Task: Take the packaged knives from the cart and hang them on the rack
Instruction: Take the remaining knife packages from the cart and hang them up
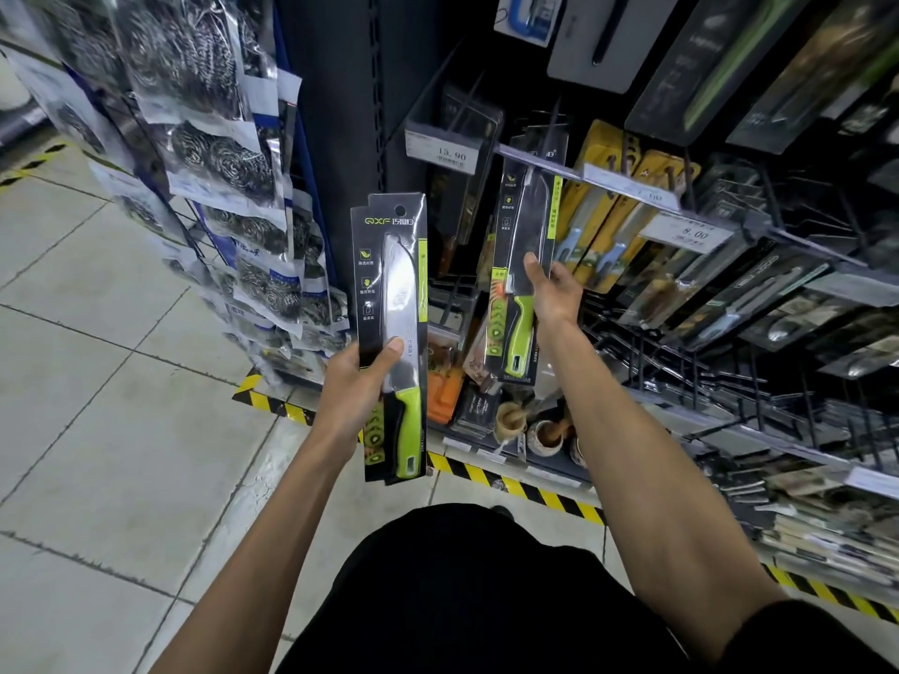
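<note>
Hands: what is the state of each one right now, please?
Left hand: closed, holding a packaged knife.
Right hand: closed, holding a second packaged knife.

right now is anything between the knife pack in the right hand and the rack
Nothing visible does. The right hand holds the knife pack with its top at the rack, tucked behind the clear price strip; the hook itself is hidden.
</note>
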